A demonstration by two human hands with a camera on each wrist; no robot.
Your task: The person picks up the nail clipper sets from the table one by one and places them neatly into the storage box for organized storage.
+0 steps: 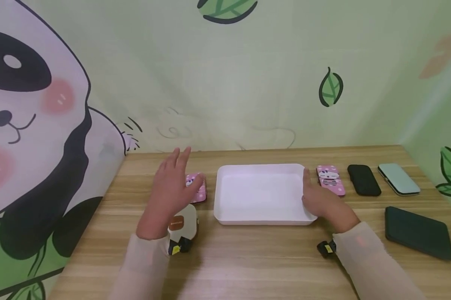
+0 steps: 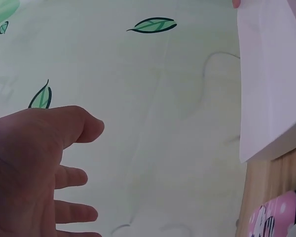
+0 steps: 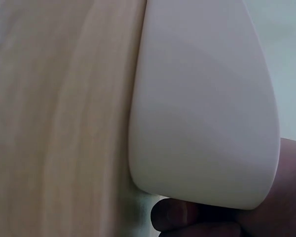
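A shallow white tray (image 1: 260,191) sits on the wooden table. My right hand (image 1: 322,202) grips its right end; in the right wrist view, curled fingers (image 3: 180,215) show against the end of the tray wall (image 3: 202,113). My left hand (image 1: 170,189) is raised to the left of the tray, fingers spread and holding nothing. Partly behind it lies a pink patterned case (image 1: 200,194), and a beige rounded case (image 1: 188,221) with a brown label sits beside its wrist. The left wrist view shows the thumb (image 2: 84,126) apart from the fingers.
Right of the tray lie a pink cat-patterned case (image 1: 330,180), a black pouch-like case (image 1: 364,180) and a pale, flat rounded case (image 1: 399,179). A dark flat rectangular item (image 1: 418,232) lies nearer on the right. A panda-and-leaf backdrop (image 1: 247,91) stands behind the table (image 1: 255,262).
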